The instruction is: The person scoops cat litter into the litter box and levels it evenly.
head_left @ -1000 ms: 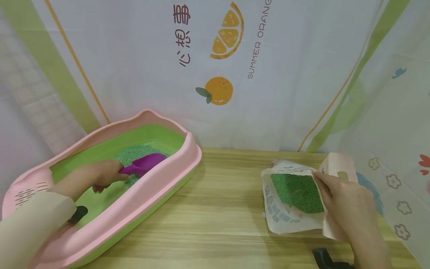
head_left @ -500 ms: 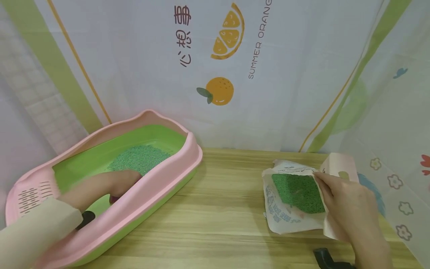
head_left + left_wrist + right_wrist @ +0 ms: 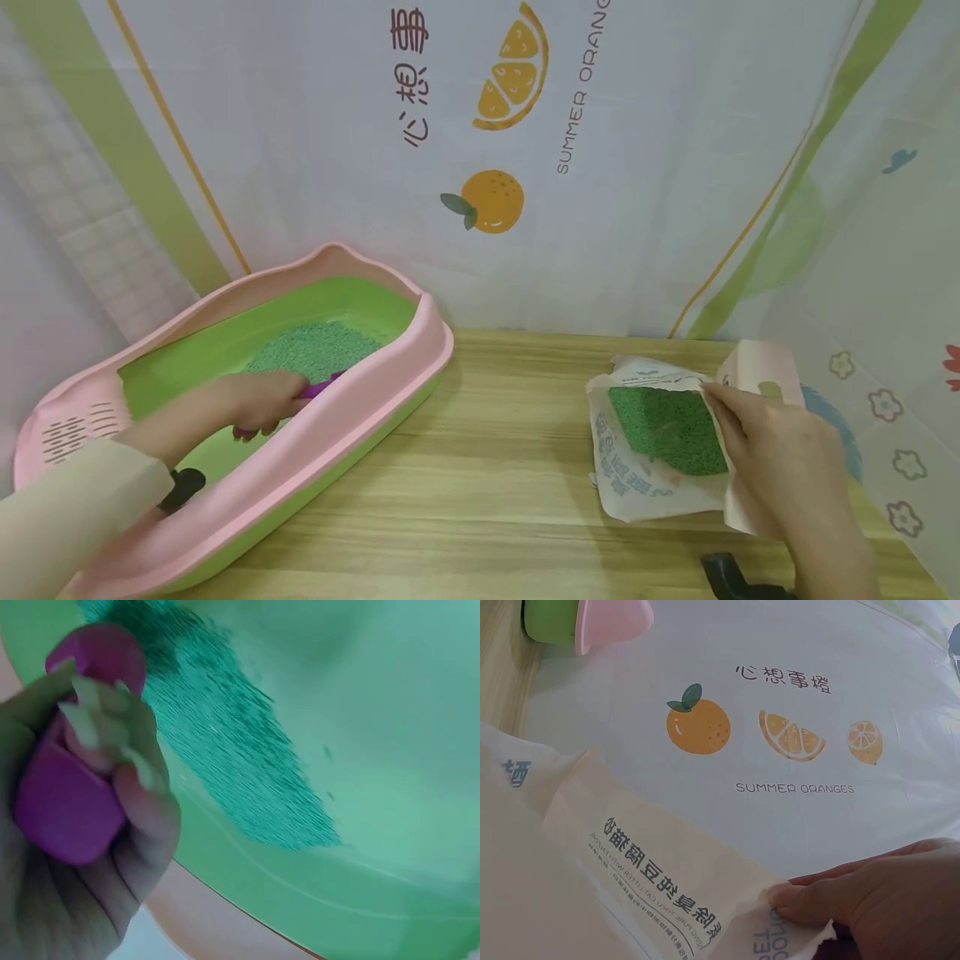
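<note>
In the head view my left hand grips the handle of a purple scoop inside a litter box with a pink rim and green tub. The near rim hides the scoop's front. The left wrist view shows fingers wrapped round the purple handle, above green cat litter pellets heaped on the tub floor. On the right, my right hand pinches the top edge of a white cat litter bag, whose mouth gapes and shows green pellets. The right wrist view shows printing on the bag.
Behind the bag stands a pale pink, block-like thing, partly hidden by my right hand. A wood-grain tabletop lies between box and bag. A printed curtain closes off the back. Black mounts sit by my wrists.
My left hand dipped rightward with the scoop behind the near rim, then came back slightly left, showing part of the scoop again. The right hand and the bag have stayed put.
</note>
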Demonstrator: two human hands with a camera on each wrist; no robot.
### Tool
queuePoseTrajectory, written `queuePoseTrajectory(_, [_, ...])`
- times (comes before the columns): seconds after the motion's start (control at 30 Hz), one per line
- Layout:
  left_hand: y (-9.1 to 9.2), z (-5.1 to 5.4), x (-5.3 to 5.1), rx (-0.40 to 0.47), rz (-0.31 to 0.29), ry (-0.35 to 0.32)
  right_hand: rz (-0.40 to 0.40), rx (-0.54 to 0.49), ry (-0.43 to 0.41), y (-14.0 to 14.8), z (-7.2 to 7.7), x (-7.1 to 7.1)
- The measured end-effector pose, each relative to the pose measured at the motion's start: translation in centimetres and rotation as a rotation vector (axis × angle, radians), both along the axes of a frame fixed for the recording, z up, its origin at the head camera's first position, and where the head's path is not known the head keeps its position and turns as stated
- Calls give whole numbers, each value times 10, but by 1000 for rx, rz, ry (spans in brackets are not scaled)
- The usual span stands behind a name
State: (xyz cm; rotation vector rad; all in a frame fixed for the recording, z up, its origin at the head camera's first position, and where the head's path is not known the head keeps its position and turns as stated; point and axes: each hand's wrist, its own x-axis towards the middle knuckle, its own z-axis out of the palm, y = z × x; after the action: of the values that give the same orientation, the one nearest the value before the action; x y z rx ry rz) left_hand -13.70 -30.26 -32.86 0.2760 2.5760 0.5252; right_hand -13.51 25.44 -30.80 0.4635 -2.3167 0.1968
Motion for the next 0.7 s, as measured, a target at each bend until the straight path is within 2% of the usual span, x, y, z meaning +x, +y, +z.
queuePoseTrajectory(0.1, [-11, -1, 0, -33, 32, 26, -5, -2, -13, 0, 0, 1])
queuePoseTrajectory(0.23, [-23, -1, 4, -45, 78, 8, -3, -5, -19, -1, 1, 1])
queuePoseTrajectory(0.5, [-24, 2, 7, -19, 98, -39, -2, 5, -7, 0, 1, 1])
queuePoseTrajectory(0.57, [-27, 3, 6, -35, 97, -5, -2, 8, -5, 1, 1, 1])
queuePoseTrajectory(0.7, [-44, 6, 1, -130, 95, 103, -2, 7, 3, 3, 0, 2])
